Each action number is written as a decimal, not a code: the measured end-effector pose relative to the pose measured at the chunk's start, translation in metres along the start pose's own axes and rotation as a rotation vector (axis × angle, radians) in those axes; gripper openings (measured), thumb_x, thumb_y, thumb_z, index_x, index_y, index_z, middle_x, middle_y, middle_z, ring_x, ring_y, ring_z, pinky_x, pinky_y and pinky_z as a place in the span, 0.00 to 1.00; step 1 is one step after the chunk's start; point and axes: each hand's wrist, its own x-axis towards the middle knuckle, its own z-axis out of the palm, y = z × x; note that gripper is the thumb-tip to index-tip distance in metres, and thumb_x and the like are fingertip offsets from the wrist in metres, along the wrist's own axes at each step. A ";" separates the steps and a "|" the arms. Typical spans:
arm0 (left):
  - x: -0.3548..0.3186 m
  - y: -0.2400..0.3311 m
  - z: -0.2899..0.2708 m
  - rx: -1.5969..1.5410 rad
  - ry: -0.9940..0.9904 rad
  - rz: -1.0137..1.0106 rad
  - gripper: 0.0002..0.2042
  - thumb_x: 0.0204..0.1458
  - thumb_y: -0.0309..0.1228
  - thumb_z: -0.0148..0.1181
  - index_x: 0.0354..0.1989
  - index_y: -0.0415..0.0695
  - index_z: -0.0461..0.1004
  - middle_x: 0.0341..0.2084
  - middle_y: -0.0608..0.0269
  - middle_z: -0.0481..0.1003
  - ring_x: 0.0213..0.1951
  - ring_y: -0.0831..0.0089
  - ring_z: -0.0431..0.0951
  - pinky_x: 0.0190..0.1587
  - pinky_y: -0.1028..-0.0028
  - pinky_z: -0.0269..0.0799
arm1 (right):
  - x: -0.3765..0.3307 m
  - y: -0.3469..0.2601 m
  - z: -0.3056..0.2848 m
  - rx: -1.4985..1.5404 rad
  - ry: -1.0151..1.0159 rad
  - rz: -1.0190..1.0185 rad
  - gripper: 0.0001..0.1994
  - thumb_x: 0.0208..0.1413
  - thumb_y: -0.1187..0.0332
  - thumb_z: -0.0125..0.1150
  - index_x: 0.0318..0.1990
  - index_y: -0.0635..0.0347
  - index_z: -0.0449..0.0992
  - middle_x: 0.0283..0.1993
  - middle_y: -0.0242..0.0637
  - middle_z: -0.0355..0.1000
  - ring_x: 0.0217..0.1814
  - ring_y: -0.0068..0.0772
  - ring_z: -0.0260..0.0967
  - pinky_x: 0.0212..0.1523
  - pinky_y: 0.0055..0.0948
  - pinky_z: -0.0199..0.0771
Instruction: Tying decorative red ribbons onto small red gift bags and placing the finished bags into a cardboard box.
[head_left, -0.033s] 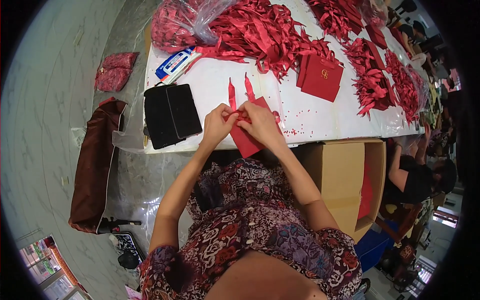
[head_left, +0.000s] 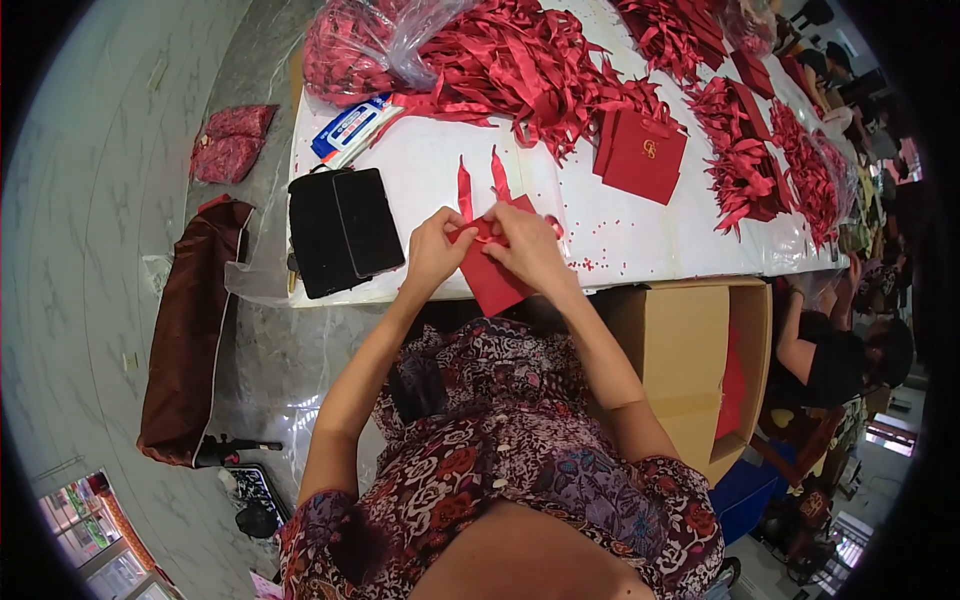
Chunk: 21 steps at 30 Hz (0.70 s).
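A small red paper bag (head_left: 492, 284) lies flat and slanted at the near edge of the white table. Red ribbon (head_left: 464, 190) is at its upper part, with two loose ends pointing away from me. My left hand (head_left: 437, 247) is closed, thumb and fingers pinching the ribbon at the bag's left edge. From the right, my right hand (head_left: 532, 248) also pinches the ribbon over the bag, thumb bent inward. My fingers partly cover where the ribbon meets the bag. A black pouch (head_left: 345, 232) rests left of my left hand.
A large heap of red ribbons (head_left: 520, 65) and a blue-white packet (head_left: 350, 130) lie farther back. Finished-looking red bags (head_left: 645, 155) are to the right, near scattered red bits. An open cardboard box (head_left: 690, 350) stands below the table's right side. Co-workers are at far right.
My right hand has shifted slightly to the right, its fingers spreading a little from the left hand's. More of the ribbon shows between them. The left hand stays nearly in place.
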 end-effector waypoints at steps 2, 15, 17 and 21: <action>0.001 0.005 0.003 0.061 0.023 0.037 0.10 0.49 0.32 0.66 0.33 0.40 0.75 0.25 0.56 0.80 0.26 0.62 0.79 0.33 0.66 0.73 | -0.007 0.010 -0.022 -0.023 -0.009 -0.003 0.14 0.46 0.71 0.68 0.39 0.61 0.70 0.32 0.44 0.76 0.37 0.47 0.76 0.37 0.41 0.73; -0.005 0.016 0.014 0.156 0.114 0.438 0.07 0.51 0.26 0.63 0.35 0.39 0.74 0.28 0.53 0.73 0.31 0.57 0.74 0.35 0.63 0.70 | 0.028 0.037 -0.017 0.006 -0.041 -0.062 0.10 0.56 0.65 0.60 0.33 0.64 0.79 0.30 0.45 0.77 0.31 0.37 0.75 0.36 0.36 0.73; -0.006 0.015 0.010 0.123 0.089 0.469 0.05 0.51 0.25 0.61 0.35 0.39 0.73 0.29 0.53 0.72 0.35 0.54 0.74 0.38 0.61 0.70 | 0.038 0.041 -0.016 -0.051 -0.138 -0.126 0.10 0.55 0.65 0.59 0.33 0.64 0.80 0.30 0.44 0.77 0.31 0.35 0.75 0.36 0.36 0.73; -0.008 0.011 0.003 0.159 0.088 0.599 0.06 0.50 0.22 0.61 0.36 0.39 0.75 0.30 0.54 0.72 0.35 0.55 0.74 0.37 0.62 0.71 | 0.050 0.037 -0.022 0.293 -0.487 0.166 0.11 0.57 0.64 0.60 0.34 0.64 0.81 0.27 0.34 0.74 0.30 0.20 0.69 0.32 0.25 0.69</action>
